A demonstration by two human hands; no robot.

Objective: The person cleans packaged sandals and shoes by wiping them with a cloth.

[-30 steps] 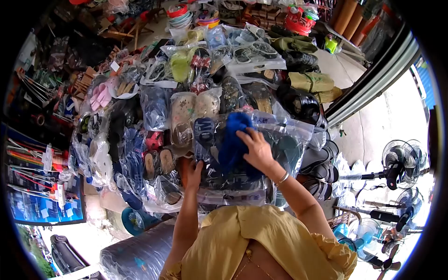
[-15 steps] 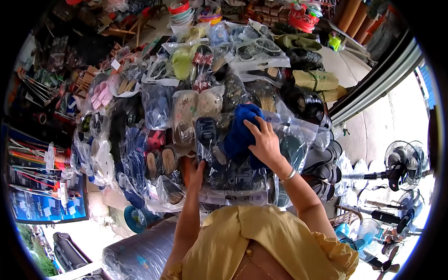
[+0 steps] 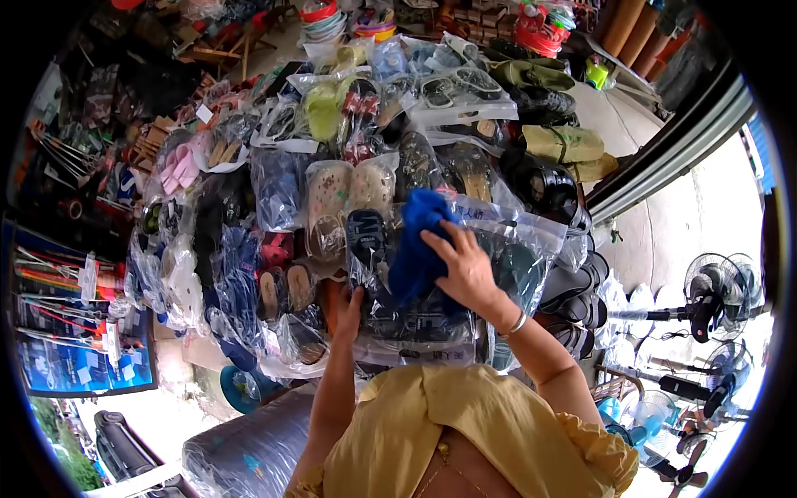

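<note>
My right hand (image 3: 466,267) is closed on a bunched blue cloth (image 3: 422,245), its fingers pressing it onto a clear plastic bag of dark slippers (image 3: 366,235). The cloth covers the middle of that bag. At the bag's lower left edge, my left hand (image 3: 349,314) grips it with the thumb on top; the other fingers are mostly hidden. Just beyond the bag lie beige patterned clogs (image 3: 374,183) in plastic. A pair of small tan-soled sandals (image 3: 300,285) sits left of my left hand.
Bagged footwear covers the display around my hands, with black shoes (image 3: 585,307) along its right side. Several standing fans (image 3: 710,282) are at the far right. A plastic-wrapped grey roll (image 3: 249,444) lies at lower left, near a blue basin (image 3: 241,388).
My right hand has moved the blue cloth a little left and toward me across the bag. More of the bag's printed upper edge shows. My left hand has stayed in place.
</note>
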